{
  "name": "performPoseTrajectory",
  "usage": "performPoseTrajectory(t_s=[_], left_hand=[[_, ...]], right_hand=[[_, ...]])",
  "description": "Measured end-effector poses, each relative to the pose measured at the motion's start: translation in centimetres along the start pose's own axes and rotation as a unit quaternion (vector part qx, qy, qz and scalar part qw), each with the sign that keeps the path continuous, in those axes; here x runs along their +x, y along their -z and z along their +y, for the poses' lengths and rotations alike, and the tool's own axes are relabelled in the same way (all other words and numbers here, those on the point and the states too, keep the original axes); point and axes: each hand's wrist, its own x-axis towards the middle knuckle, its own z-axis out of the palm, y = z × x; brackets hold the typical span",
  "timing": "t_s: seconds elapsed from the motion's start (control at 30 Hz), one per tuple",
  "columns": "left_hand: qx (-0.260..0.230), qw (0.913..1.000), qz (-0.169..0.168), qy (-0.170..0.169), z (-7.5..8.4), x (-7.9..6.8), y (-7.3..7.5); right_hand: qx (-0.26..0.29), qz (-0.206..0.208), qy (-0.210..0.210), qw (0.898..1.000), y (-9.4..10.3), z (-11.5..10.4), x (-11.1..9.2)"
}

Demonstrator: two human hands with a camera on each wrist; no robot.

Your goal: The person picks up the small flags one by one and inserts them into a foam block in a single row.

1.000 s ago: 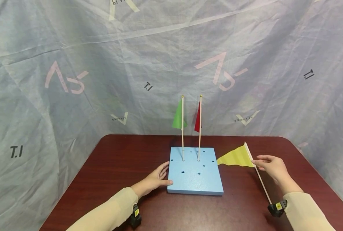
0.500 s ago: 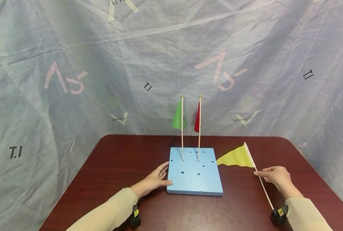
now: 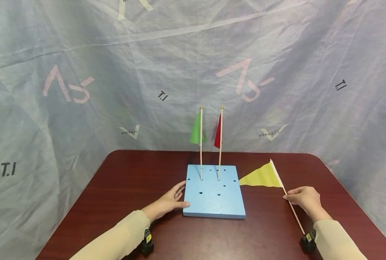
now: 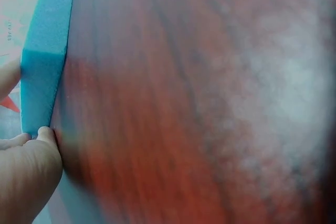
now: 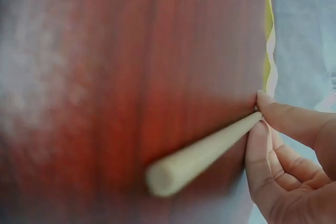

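My left hand (image 3: 164, 203) holds the left edge of a light blue board (image 3: 212, 206) with several small holes in its top. Its thumb lies over the top near the front left corner, and the fingers meet the left side, as the left wrist view also shows at the board's edge (image 4: 44, 77). Off to the right, my right hand (image 3: 307, 202) pinches the pale stick (image 5: 205, 153) of a yellow pennant flag (image 3: 264, 176) between thumb and fingertips, below the cloth. The cloth points left, its tip by the board's right edge. Whether the flag touches the table is unclear.
A green flag (image 3: 196, 131) and a red flag (image 3: 217, 133) stand upright in holes toward the board's back. The board sits on a dark reddish wooden table (image 3: 137, 173). A grey printed fabric (image 3: 131, 72) hangs behind the table's far edge.
My right hand has moved down the yellow flag's stick, from beside the cloth to below it. The left hand keeps its place on the board. The head view has shifted slightly.
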Motion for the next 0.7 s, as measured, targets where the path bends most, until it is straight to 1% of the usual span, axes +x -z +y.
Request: performPoseTrajectory(t_s=[0.17, 0.27, 0.4, 0.57, 0.7], left_hand=[[0.009, 0.9999, 0.004, 0.004, -0.03, -0.44, 0.38], [0.011, 0.9999, 0.005, 0.007, -0.08, -0.71, 0.51], [0.008, 1.0000, 0.004, 0.003, -0.17, -0.86, 0.54], [0.008, 0.9999, -0.008, -0.001, -0.17, -0.66, 0.30], [0.003, 0.9999, -0.011, -0.004, -0.03, -0.13, 0.01]], right_hand=[[0.010, -0.012, 0.008, 1.000, -0.29, -0.43, 0.28], [0.012, -0.017, 0.007, 1.000, -0.50, -0.76, 0.10], [0.011, -0.027, 0.002, 1.000, -0.60, -0.94, -0.26], [0.013, -0.046, -0.001, 0.999, -0.25, -0.57, -0.41], [0.013, -0.041, -0.007, 0.999, 0.18, -0.20, -0.22]])
